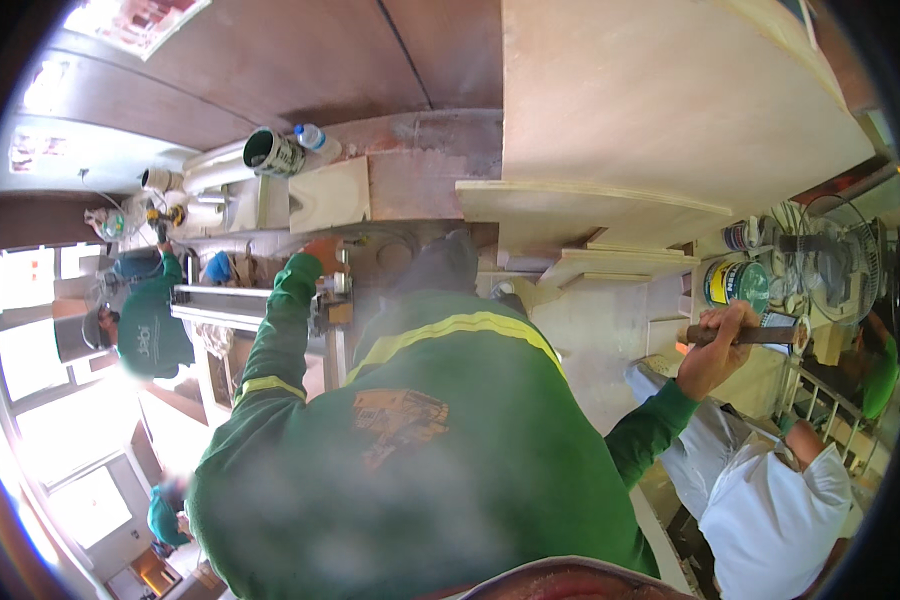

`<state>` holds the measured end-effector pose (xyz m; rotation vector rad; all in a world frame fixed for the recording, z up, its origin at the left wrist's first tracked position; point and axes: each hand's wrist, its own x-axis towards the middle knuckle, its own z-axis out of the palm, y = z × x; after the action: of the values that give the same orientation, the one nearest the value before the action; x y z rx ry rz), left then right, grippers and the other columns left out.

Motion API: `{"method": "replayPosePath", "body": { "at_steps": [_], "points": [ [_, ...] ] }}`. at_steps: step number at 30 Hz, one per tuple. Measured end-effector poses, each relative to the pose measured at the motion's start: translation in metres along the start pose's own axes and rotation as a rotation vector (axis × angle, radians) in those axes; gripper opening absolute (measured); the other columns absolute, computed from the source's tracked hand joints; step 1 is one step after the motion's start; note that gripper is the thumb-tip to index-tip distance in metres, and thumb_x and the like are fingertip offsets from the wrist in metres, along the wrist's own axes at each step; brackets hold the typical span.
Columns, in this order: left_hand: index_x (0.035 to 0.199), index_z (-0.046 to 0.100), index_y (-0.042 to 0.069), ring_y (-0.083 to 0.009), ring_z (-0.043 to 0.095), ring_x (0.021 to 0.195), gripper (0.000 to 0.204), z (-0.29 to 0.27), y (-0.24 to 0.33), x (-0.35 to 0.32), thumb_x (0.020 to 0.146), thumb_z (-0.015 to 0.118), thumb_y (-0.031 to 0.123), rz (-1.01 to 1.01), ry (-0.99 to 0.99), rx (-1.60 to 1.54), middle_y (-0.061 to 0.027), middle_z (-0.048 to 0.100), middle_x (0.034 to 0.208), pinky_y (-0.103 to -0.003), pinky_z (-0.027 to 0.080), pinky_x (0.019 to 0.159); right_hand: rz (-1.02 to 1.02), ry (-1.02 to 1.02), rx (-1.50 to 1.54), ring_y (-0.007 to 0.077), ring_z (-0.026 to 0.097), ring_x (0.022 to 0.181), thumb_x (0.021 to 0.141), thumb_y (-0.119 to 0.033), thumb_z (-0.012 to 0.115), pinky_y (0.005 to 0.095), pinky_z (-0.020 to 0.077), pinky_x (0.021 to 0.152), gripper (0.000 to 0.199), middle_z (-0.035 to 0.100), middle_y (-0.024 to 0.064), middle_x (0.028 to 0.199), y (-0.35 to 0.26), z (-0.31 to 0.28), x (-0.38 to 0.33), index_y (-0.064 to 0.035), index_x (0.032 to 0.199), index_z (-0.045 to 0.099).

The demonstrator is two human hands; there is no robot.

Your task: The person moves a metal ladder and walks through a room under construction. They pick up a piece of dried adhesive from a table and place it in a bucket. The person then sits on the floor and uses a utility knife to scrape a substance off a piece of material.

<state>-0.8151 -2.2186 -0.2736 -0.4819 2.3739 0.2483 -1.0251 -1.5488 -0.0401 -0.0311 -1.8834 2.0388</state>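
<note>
Right in front of the camera, a co-worker in a green long-sleeved shirt (440, 450) with yellow bands fills most of the view, seen from behind and bent toward a cluttered tabletop (410, 180). The wearer's own hands do not show anywhere, so nothing can be said of their grip.

The co-worker's right hand (715, 350) is raised out to the side and clamped in a fist around a dark tool handle (755, 333). The working end is hidden, so I cannot tell which tool it is. The co-worker's left hand (322, 255) reaches forward to a small metal fitting (335, 300) at the tabletop's edge. It seems to be touching it, but the fingers are too blurred to say whether they are closed.

A large pale plywood panel (670, 100) stands above and to the right, with stepped pale boards (610, 262) under it. All the wood is bare, with no finish or hardware visible. By that, the joinery looks partway done: the pieces are cut and stacked, with fitting and finishing left.

A round tin with a green label (738, 283) and a wire-caged fan (840, 265) sit beyond the raised fist. A plastic bottle (315, 137) lies beside a dark bucket (273, 152) farther up. Another person in green (152, 330) works at the left by bright windows, and a person in white (770, 510) crouches at lower right.
</note>
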Motion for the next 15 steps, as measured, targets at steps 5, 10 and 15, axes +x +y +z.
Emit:
{"method": "replayPosePath", "body": {
  "at_steps": [5, 10, 15],
  "points": [
    [0.146, 0.059, 0.008, -0.0297, 0.073, 0.11, 0.072, -0.063, 0.039, 0.033, 0.086, 0.079, 0.043, -0.086, -0.542, 0.135, -0.0153, 0.073, 0.129, -0.046, 0.058, 0.096, 0.08, 0.124, -0.102, 0.009, 0.05, 0.069, 0.106, -0.023, 0.066, 0.0255, 0.0434, 0.064, 0.02, 0.054, -0.0008, 0.075, 0.011, 0.002, -0.026, -0.0052, 0.103, 0.06],
    [0.136, 0.068, 0.01, -0.0223, 0.075, 0.104, 0.052, -0.118, 0.061, 0.043, 0.095, 0.071, 0.04, -0.097, -0.886, 0.245, -0.0089, 0.078, 0.122, -0.043, 0.062, 0.085, 0.186, 0.09, -0.145, 0.0097, 0.052, 0.071, 0.106, -0.025, 0.068, 0.0251, 0.0442, 0.066, 0.019, 0.055, -0.0006, 0.076, 0.047, 0.048, -0.046, -0.0064, 0.109, 0.062],
    [0.134, 0.07, 0.011, -0.0225, 0.075, 0.103, 0.049, -0.129, 0.005, 0.11, 0.095, 0.07, 0.042, -0.105, -0.948, -0.084, -0.008, 0.078, 0.122, -0.042, 0.062, 0.086, 0.203, 0.156, -0.028, 0.0121, 0.053, 0.072, 0.107, -0.024, 0.066, 0.0278, 0.0466, 0.07, 0.022, 0.053, 0.0002, 0.076, 0.077, 0.144, -0.035, -0.0034, 0.113, 0.06]
  ]
}}
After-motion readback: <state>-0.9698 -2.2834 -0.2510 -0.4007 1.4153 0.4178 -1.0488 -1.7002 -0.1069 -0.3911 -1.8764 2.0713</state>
